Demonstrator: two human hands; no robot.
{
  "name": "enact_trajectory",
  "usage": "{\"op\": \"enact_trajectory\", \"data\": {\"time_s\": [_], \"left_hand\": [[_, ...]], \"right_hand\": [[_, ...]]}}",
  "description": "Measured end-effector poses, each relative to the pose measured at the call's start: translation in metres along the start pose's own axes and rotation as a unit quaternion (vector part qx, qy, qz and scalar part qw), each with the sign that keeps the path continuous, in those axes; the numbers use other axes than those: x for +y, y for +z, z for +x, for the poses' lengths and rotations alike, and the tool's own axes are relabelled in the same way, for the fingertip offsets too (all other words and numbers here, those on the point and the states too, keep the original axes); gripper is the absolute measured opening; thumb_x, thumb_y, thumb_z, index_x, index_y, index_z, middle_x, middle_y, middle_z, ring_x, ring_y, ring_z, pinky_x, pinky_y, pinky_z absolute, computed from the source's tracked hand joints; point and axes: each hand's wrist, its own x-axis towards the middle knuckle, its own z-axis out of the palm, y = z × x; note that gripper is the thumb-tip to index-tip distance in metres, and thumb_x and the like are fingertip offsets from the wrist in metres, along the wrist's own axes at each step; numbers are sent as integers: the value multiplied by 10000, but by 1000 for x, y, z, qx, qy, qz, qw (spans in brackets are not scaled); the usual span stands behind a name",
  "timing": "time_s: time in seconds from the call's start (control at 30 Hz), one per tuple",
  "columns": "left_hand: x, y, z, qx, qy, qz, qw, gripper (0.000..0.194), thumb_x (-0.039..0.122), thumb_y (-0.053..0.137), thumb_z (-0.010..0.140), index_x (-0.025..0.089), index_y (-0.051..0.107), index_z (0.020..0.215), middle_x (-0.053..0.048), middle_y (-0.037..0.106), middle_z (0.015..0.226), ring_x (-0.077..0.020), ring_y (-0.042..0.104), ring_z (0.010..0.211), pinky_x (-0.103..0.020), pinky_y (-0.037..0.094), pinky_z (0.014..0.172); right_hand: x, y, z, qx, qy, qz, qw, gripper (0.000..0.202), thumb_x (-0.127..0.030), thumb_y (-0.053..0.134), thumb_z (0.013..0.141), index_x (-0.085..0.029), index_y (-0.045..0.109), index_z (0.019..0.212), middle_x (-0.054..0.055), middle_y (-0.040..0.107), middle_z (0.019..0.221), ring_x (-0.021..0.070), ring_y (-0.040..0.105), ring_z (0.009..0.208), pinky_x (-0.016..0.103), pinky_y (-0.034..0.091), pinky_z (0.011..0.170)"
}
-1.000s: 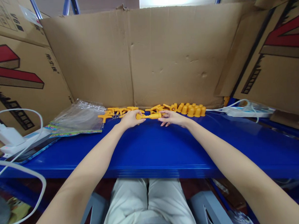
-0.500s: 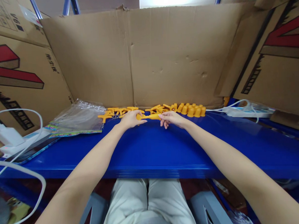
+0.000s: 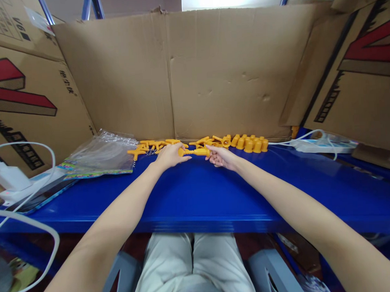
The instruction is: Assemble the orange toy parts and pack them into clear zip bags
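Note:
A yellow plastic piece with a threaded-looking shaft point(image 3: 198, 152) lies level between my two hands, just above the blue table. My left hand point(image 3: 169, 156) is closed round its left end, with the thumb along the near side. At the other end, my right hand point(image 3: 222, 157) pinches the piece between thumb and forefinger, its other fingers curled in. Behind my left hand are several yellow T-shaped parts point(image 3: 136, 153), some with small chains. Beyond my right hand lie more yellow parts point(image 3: 225, 140) with round openings, beside a cluster of small yellow cups point(image 3: 257, 145).
Clear plastic bags point(image 3: 100, 156) lie on the left of the blue table point(image 3: 197, 193), near a phone point(image 3: 44, 197) and a white charger with cable point(image 3: 13, 177). A white power strip point(image 3: 324, 146) sits at right. Cardboard walls point(image 3: 230, 71) enclose the back and sides.
My right hand has turned slightly and its fingers have curled in more at the piece's right end. My left hand and the parts on the table stay where they were.

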Motion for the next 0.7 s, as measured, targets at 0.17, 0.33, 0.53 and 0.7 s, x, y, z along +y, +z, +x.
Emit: {"op": "enact_trajectory", "data": {"time_s": [0.17,0.33,0.53,0.7], "left_hand": [[2,0,-1,0,-5,6,1000,445,561,672,698,207,637,965,-16,633,664,-211,616,684,-288,421,667],[4,0,-2,3,-6,14,1000,436,544,670,712,214,637,996,-27,665,723,-215,637,743,-286,437,702],[10,-4,-4,12,-11,51,999,428,524,655,744,227,623,1051,-57,704,875,-244,651,850,-299,451,726],[15,-8,-5,9,-5,66,998,439,503,634,777,208,601,1101,-84,704,908,-267,650,896,-306,446,733]], "right_hand": [[-3,-1,0,-6,44,8,999,466,-479,407,946,-167,549,631,-24,472,375,28,286,258,137,236,274],[-3,-3,1,-13,57,13,998,450,-480,395,943,-169,550,657,-34,463,366,29,250,255,136,232,273],[-4,-5,3,-9,68,41,997,414,-488,436,924,-173,533,673,-32,489,417,22,206,261,148,198,265],[-8,-3,-1,2,77,52,996,418,-491,418,931,-175,528,681,-34,479,429,19,177,262,152,183,258]]}}
